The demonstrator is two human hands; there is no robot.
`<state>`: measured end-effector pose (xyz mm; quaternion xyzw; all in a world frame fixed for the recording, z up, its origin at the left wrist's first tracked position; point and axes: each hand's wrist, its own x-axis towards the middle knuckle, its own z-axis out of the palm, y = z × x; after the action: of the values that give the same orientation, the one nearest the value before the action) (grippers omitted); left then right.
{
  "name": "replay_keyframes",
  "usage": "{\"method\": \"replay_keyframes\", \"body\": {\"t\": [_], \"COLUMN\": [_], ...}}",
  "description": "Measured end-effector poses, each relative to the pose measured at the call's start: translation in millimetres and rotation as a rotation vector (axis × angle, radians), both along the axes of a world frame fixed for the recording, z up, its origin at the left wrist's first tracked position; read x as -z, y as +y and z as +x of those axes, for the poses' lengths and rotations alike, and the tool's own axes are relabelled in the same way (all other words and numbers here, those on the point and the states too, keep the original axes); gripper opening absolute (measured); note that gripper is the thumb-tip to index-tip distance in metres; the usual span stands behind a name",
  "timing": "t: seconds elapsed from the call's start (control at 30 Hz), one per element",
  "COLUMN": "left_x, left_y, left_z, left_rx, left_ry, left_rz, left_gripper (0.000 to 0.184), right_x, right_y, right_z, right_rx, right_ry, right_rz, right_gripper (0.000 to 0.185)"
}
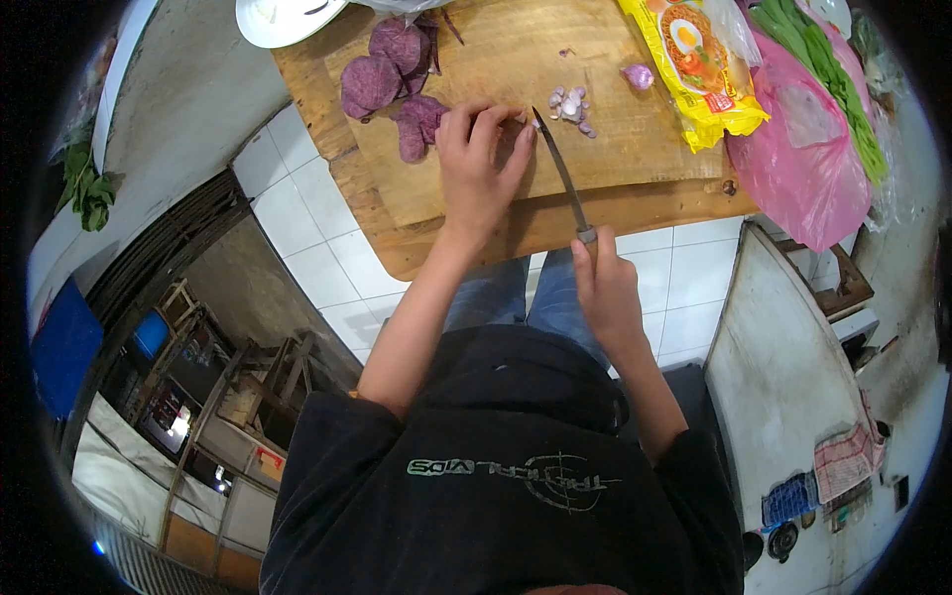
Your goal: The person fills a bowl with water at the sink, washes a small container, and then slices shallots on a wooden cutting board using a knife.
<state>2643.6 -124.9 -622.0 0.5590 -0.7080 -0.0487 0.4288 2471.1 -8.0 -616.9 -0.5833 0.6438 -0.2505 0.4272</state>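
Observation:
My right hand (607, 288) is wrapped round the handle of a knife (563, 174), whose blade points away from me over the wooden cutting board (615, 164). The fingers of my left hand (483, 164) are curled down at the board beside the knife tip; something small and pale shows near the fingertips, too small to name. Just right of the tip lies a little pile of garlic cloves (569, 105). A purple shallot (638, 76) sits farther right. Several purple slices (372, 83) lie to the left of my left hand.
A white plate (283, 25) stands at the table's back left edge. On the right are a yellow noodle packet (694, 69), a pink plastic bag (793, 169) and long green vegetables (828, 74). The wooden table's front edge (555, 228) runs before my body.

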Motion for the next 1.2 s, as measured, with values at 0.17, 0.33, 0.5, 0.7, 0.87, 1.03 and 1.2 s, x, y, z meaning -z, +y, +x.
{"method": "replay_keyframes", "body": {"t": [0.17, 0.33, 0.5, 0.7, 0.87, 1.03, 1.2], "left_x": [1, -1, -5, -9, -3, -4, -2], "left_y": [1, 2, 5, 4, 5, 4, 2], "left_z": [3, 3, 0, -1, 2, 2, 4], "left_rx": [0.014, 0.028, 0.028, 0.035, 0.007, 0.000, -0.015], "left_ry": [-0.005, -0.016, 0.005, 0.045, 0.048, -0.004, -0.016], "left_rz": [0.003, 0.017, 0.026, 0.016, 0.023, 0.011, -0.011], "left_gripper": [0.017, 0.018, 0.018, 0.016, 0.015, 0.016, 0.015], "right_x": [3, 7, -3, -5, -5, -6, -7], "right_y": [0, -3, -10, -2, -1, -4, -3], "right_z": [0, -1, -11, -6, 1, 3, 4], "right_rx": [-0.026, -0.067, -0.039, 0.034, -0.018, -0.021, -0.016], "right_ry": [0.067, 0.227, -0.053, -0.048, -0.005, 0.020, 0.023], "right_rz": [-0.043, -0.129, -0.039, -0.027, -0.067, -0.056, -0.040], "right_gripper": [0.023, 0.024, 0.024, 0.022, 0.019, 0.023, 0.023]}}
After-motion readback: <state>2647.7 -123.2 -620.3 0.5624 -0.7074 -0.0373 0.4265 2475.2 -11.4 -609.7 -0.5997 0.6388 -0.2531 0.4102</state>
